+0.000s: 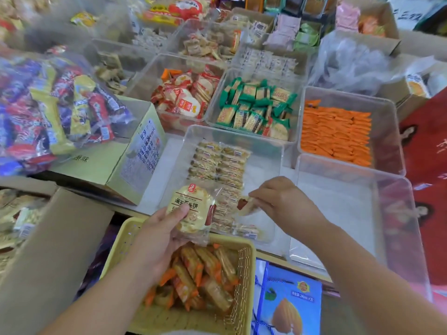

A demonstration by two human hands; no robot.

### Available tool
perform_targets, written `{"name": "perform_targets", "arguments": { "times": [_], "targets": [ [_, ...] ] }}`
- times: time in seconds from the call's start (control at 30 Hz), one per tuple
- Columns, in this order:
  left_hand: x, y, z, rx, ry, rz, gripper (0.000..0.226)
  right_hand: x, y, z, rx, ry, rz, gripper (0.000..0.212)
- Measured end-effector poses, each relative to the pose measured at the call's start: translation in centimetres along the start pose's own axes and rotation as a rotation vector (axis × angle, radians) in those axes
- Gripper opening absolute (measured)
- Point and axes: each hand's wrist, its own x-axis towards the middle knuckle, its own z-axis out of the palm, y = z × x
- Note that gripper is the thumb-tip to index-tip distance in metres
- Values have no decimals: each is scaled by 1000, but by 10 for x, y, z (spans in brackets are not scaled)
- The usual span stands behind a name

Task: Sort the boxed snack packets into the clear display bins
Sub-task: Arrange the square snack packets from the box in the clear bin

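Left hand (pixel 159 235) above the yellow basket (pixel 245 274): fingers curled round a round cracker packet (pixel 191 209), thumb laid across its face. The packet is held at the near edge of the near clear bin (pixel 266 165), which holds rows of packets (pixel 217 163) on its left side. Right hand (pixel 283 199) over the same bin, fingertips pinching a small packet with a red end (pixel 245 204). Judged step: filling this bin, part done. The next move calls for laying the pinched packet flat in line with the rows, then setting down the left hand's packet.
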Motion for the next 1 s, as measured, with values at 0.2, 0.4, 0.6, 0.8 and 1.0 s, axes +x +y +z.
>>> {"name": "perform_targets", "arguments": {
  "times": [0.2, 0.4, 0.6, 0.8, 1.0],
  "targets": [
    [2, -5, -8, 15, -28, 25, 45, 36, 10, 12, -558, -446, -131, 22],
    [2, -7, -12, 20, -42, 21, 52, 45, 1, 51, -621, -656, -75, 25],
    [3, -7, -15, 16, -80, 34, 51, 48, 11, 74, -448, -809, 176, 41],
    [4, -9, -19, 38, -88, 41, 58, 70, 9, 70, -395, -1080, 182, 42],
    [3, -10, -21, 44, -115, 23, 46, 69, 11, 84, -357, -1067, 237, 28]
  ]
}}
